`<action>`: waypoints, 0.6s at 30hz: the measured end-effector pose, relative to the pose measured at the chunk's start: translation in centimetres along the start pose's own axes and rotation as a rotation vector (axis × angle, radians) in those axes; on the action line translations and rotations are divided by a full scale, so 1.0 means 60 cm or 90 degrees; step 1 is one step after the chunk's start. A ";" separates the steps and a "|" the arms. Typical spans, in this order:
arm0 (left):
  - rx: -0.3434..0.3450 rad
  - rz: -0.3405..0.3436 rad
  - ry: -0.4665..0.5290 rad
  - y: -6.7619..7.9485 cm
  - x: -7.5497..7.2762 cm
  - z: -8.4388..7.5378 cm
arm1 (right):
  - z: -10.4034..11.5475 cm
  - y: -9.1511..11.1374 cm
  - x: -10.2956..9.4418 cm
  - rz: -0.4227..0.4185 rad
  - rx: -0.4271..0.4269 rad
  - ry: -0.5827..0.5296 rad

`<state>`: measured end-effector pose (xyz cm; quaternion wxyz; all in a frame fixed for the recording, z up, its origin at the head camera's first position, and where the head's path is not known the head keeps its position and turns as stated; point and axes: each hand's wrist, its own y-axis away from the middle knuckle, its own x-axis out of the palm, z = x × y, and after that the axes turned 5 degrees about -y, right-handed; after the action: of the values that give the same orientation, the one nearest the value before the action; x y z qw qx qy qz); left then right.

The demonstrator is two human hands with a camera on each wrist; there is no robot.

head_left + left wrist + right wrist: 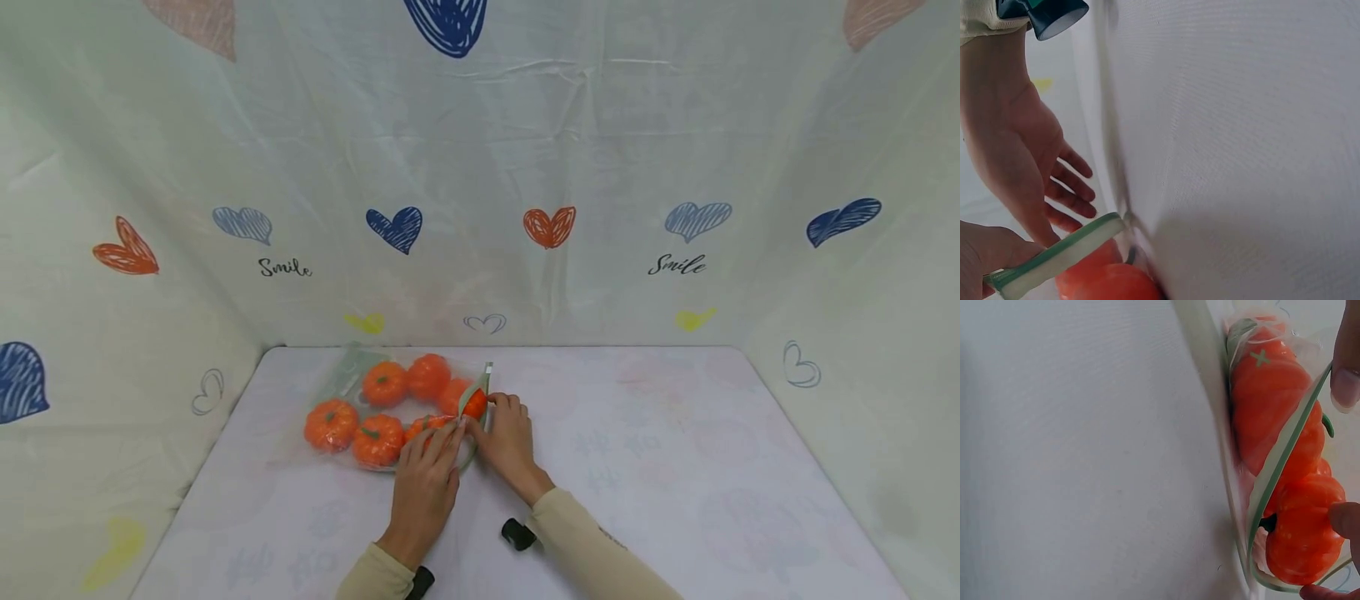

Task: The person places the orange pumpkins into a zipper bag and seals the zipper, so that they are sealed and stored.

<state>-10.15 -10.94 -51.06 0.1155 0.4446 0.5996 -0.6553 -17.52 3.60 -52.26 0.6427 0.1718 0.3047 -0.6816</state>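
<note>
A clear zip bag [347, 377] with a green-edged mouth lies on the table, its mouth facing right. Several orange toy pumpkins [386, 383] are inside it. My left hand [426, 492] lies over the near side of the bag and pinches the green rim, as the left wrist view shows at bottom left. At the mouth, my right hand [510, 437] holds a smaller red-orange pumpkin [1304, 531] with a dark stem, thumb and fingers touching its sides. The bag rim partly hides this pumpkin in the left wrist view.
The white table [645, 467] extends to the right of the bag. A white curtain [480, 167] printed with hearts and "Smile" stands behind and at both sides. Small black wrist cameras [517, 534] sit at the sleeves.
</note>
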 end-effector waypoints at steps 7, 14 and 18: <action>-0.005 0.013 0.006 0.001 -0.001 -0.004 | 0.006 -0.004 0.004 -0.020 -0.018 0.006; -0.005 0.014 0.004 0.002 -0.002 -0.007 | 0.011 -0.013 0.012 -0.014 -0.021 0.002; -0.001 0.009 0.004 0.003 -0.001 -0.006 | 0.010 -0.011 0.010 -0.009 -0.023 0.009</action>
<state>-9.84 -10.65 -51.11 0.1189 0.4507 0.5971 -0.6529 -18.15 2.74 -52.05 0.6387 0.1632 0.3228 -0.6792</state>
